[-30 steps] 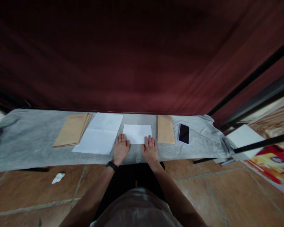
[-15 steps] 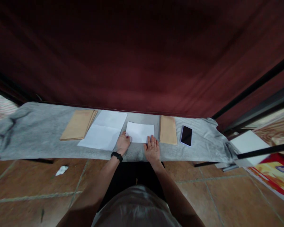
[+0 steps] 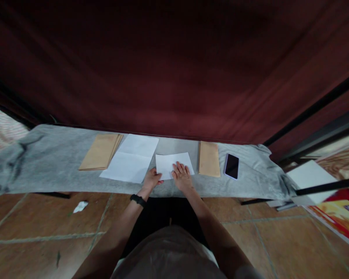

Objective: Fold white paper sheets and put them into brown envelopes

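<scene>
A small folded white paper (image 3: 168,162) lies on a grey cloth (image 3: 46,166) that covers a low bench. My right hand (image 3: 180,176) rests flat on the paper's near part, fingers spread. My left hand (image 3: 151,179), with a black band on its wrist, pinches the paper's near left corner. To the left lies a larger creased white sheet (image 3: 132,158). Beyond it sits a stack of brown envelopes (image 3: 100,152). One brown envelope (image 3: 209,159) lies just right of the small paper.
A dark phone (image 3: 232,166) lies face up right of the single envelope. A dark red curtain (image 3: 174,69) hangs behind the bench. The floor is brown tile with a crumpled white scrap (image 3: 80,206). White and coloured boards (image 3: 334,193) lie at the right by black bars.
My right hand slid up and left onto the small paper. My left hand went from flat to a pinch on the paper's near left corner. The paper turned slightly.
</scene>
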A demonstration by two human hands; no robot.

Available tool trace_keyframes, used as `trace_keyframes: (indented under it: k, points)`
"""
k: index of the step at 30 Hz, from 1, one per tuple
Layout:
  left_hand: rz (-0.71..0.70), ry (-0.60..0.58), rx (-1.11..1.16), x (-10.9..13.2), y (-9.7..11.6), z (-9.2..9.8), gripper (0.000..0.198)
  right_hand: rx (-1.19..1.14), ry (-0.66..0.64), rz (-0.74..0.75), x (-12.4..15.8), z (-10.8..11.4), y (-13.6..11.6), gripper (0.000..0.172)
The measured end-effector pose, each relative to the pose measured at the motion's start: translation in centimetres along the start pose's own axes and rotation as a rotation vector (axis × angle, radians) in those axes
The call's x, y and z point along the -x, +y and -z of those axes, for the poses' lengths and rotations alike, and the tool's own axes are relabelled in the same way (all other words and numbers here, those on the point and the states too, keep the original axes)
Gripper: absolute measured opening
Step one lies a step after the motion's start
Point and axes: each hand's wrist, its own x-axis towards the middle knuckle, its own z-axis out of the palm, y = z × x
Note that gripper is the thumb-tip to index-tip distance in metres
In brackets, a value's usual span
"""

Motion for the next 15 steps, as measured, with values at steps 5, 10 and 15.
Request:
trace_keyframes:
  k: [5, 10, 15]
  points:
    - [0.058, -0.008, 0.146, 0.3, 0.1, 0.3, 0.021, 0.05, 0.062, -0.06, -1.0, 0.0, 1.9, 0.05]
    - [0.06, -0.01, 0.202, 0.4, 0.2, 0.4, 0.015, 0.093, 0.107, -0.135, -0.9, -0.1, 3.1, 0.052]
    - [0.046, 0.016, 0.089, 0.3, 0.4, 0.1, 0.019, 0.065, 0.12, -0.174, -0.9, 0.0, 3.0, 0.053]
